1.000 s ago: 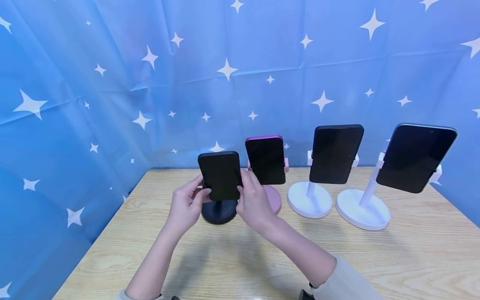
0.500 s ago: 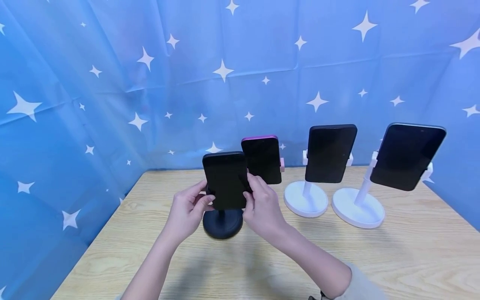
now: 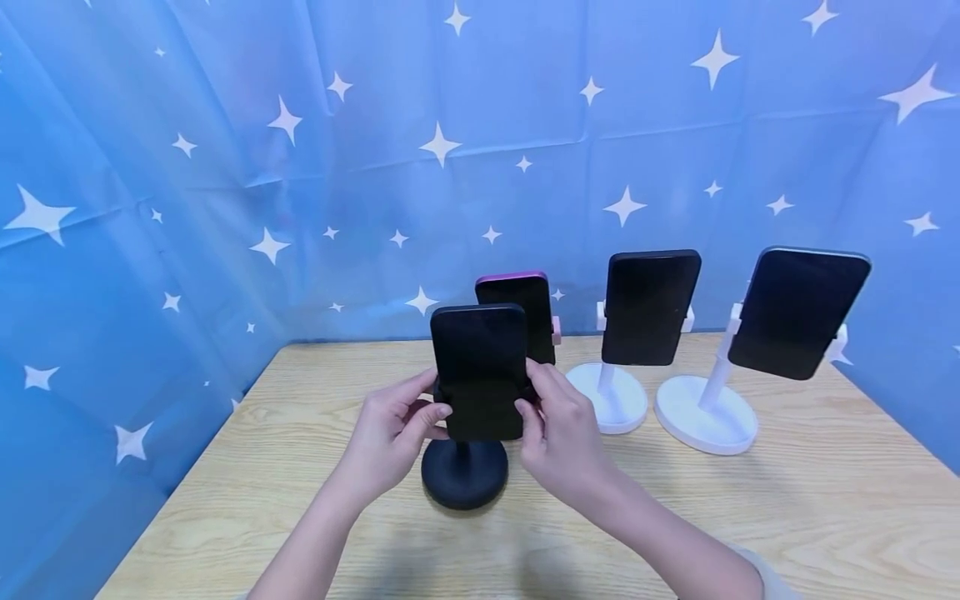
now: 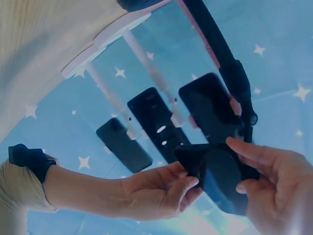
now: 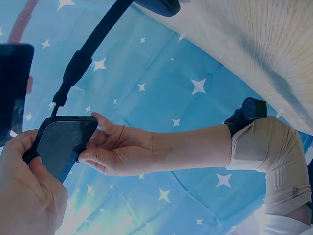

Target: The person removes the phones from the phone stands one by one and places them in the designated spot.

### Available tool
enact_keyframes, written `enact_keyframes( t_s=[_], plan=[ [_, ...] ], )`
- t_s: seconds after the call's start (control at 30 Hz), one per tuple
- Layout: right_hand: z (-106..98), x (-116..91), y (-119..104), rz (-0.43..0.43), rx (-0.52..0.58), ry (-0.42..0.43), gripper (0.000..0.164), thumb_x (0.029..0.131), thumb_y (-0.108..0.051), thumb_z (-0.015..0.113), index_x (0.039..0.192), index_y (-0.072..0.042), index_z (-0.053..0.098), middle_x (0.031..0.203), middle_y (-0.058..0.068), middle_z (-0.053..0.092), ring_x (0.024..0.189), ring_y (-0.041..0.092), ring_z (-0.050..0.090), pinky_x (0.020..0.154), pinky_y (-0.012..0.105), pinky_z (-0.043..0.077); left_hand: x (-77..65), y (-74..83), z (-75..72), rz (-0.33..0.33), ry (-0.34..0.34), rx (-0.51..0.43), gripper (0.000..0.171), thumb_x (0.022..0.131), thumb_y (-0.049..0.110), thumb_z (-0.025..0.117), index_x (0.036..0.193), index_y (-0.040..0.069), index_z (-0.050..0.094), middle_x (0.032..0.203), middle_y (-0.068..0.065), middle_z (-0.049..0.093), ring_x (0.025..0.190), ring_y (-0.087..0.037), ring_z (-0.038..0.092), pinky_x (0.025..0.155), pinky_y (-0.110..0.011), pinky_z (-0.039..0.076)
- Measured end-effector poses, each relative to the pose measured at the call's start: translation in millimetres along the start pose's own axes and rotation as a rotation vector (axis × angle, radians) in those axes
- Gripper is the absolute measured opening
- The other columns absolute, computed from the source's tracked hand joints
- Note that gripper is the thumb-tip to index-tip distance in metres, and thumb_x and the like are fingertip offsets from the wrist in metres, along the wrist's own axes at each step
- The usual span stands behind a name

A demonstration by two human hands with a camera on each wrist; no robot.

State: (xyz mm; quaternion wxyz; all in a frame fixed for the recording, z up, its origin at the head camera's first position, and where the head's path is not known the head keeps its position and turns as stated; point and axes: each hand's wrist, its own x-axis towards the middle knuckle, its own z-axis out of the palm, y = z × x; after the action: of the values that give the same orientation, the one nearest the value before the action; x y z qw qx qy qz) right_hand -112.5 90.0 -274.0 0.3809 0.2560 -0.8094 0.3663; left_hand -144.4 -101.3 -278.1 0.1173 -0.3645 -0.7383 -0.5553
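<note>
A black smartphone (image 3: pixel 480 350) stands upright in a black phone stand (image 3: pixel 465 477), screen towards me. My left hand (image 3: pixel 386 433) grips its left side, thumb on the front edge and fingers going behind. On the opposite side my right hand (image 3: pixel 567 437) pinches the phone's edge in the same way. Seen from below in the left wrist view, the stand's dark pole (image 4: pixel 210 29) leads up to the back of the phone (image 4: pixel 222 178) between both hands. The clamp is mostly hidden by the fingers and the phone.
Behind the held phone is a pink-edged phone (image 3: pixel 536 304) on a pink stand, partly covered. To the right, two more phones (image 3: pixel 651 308) (image 3: pixel 801 312) sit in white stands (image 3: pixel 622 404) (image 3: pixel 708 421). A blue star-patterned curtain (image 3: pixel 337 183) hangs behind the wooden table (image 3: pixel 240 492).
Both hands have brought the black stand with its phone closer to me and somewhat right, so it now overlaps the pink stand. The other stands keep their places; the head view has shifted slightly.
</note>
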Motion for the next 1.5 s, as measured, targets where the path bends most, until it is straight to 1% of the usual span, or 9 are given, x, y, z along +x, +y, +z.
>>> enact_keyframes(
  t_s=[0.13, 0.4, 0.63, 0.77, 0.9, 1.07, 1.23, 1.33, 1.5],
  plan=[
    [-13, -3, -1, -0.02, -0.013, 0.01, 0.041, 0.071, 0.024, 0.056, 0.11, 0.01, 0.055, 0.095, 0.015, 0.06, 0.073, 0.017, 0.054, 0.056, 0.016, 0.045, 3.3, 2.1, 7.7, 0.04, -0.032, -0.021, 0.04, 0.084, -0.011, 0.055, 0.124, -0.013, 0.048, 0.112, -0.026, 0.058, 0.079, -0.028, 0.066, 0.06, -0.027, 0.055],
    [-35, -8, 4, -0.044, -0.112, 0.023, 0.037, 0.069, 0.021, 0.058, 0.105, 0.01, 0.056, 0.089, 0.012, 0.06, 0.07, 0.011, 0.051, 0.057, 0.01, 0.042, 12.4, 5.9, 24.8, 0.025, -0.092, -0.124, 0.041, 0.086, -0.009, 0.055, 0.126, -0.011, 0.048, 0.112, -0.025, 0.058, 0.079, -0.027, 0.066, 0.062, -0.028, 0.055],
    [-53, -12, 5, -0.035, -0.168, 0.024, 0.042, 0.067, 0.022, 0.059, 0.107, 0.01, 0.057, 0.092, 0.013, 0.061, 0.076, 0.013, 0.055, 0.067, 0.008, 0.045, 19.4, 11.0, 39.9, 0.002, -0.146, -0.215, 0.04, 0.087, -0.007, 0.054, 0.126, -0.008, 0.048, 0.106, -0.025, 0.06, 0.077, -0.028, 0.066, 0.064, -0.029, 0.055],
    [-61, -16, 5, -0.011, -0.18, 0.034, 0.046, 0.066, 0.024, 0.06, 0.108, 0.007, 0.058, 0.092, 0.01, 0.062, 0.074, 0.012, 0.055, 0.068, 0.006, 0.044, 21.5, 12.3, 47.9, 0.012, -0.162, -0.235, 0.04, 0.086, -0.008, 0.054, 0.126, -0.009, 0.048, 0.109, -0.023, 0.058, 0.078, -0.03, 0.065, 0.063, -0.029, 0.055],
    [-67, -20, 7, -0.004, -0.2, 0.039, 0.046, 0.064, 0.025, 0.061, 0.106, 0.005, 0.058, 0.092, 0.009, 0.062, 0.071, 0.011, 0.054, 0.066, 0.006, 0.044, 21.8, 12.4, 55.4, 0.009, -0.173, -0.254, 0.04, 0.085, -0.01, 0.054, 0.125, -0.012, 0.047, 0.111, -0.023, 0.052, 0.081, -0.032, 0.064, 0.064, -0.028, 0.055],
    [-75, -24, 8, -0.015, -0.222, 0.053, 0.046, 0.062, 0.026, 0.062, 0.103, 0.006, 0.059, 0.089, 0.007, 0.062, 0.069, 0.01, 0.053, 0.065, 0.006, 0.044, 23.4, 12.4, 64.7, 0.024, -0.19, -0.266, 0.038, 0.085, -0.01, 0.055, 0.122, -0.013, 0.05, 0.105, -0.026, 0.058, 0.08, -0.033, 0.065, 0.063, -0.027, 0.054],
    [-83, -27, 11, -0.025, -0.253, 0.063, 0.045, 0.06, 0.024, 0.062, 0.101, 0.008, 0.059, 0.083, 0.006, 0.06, 0.065, 0.009, 0.051, 0.062, 0.007, 0.043, 25.5, 12.8, 72.6, 0.036, -0.203, -0.285, 0.035, 0.085, -0.009, 0.055, 0.12, -0.01, 0.052, 0.101, -0.025, 0.062, 0.08, -0.03, 0.066, 0.064, -0.027, 0.054],
    [-86, -30, 12, 0.004, -0.273, 0.051, 0.043, 0.061, 0.022, 0.064, 0.1, 0.005, 0.06, 0.083, 0.005, 0.06, 0.064, 0.008, 0.05, 0.06, 0.007, 0.042, 25.7, 12.9, 76.4, 0.039, -0.213, -0.293, 0.036, 0.085, -0.01, 0.055, 0.12, -0.011, 0.052, 0.103, -0.025, 0.061, 0.081, -0.03, 0.066, 0.064, -0.026, 0.054],
    [-90, -35, 13, 0.05, -0.27, 0.04, 0.043, 0.062, 0.023, 0.065, 0.1, 0.004, 0.06, 0.086, 0.005, 0.062, 0.067, 0.007, 0.051, 0.062, 0.005, 0.042, 24.9, 12.6, 81.6, 0.04, -0.23, -0.286, 0.035, 0.085, -0.009, 0.055, 0.12, -0.012, 0.052, 0.103, -0.025, 0.06, 0.081, -0.03, 0.066, 0.065, -0.025, 0.054]
  ],
)
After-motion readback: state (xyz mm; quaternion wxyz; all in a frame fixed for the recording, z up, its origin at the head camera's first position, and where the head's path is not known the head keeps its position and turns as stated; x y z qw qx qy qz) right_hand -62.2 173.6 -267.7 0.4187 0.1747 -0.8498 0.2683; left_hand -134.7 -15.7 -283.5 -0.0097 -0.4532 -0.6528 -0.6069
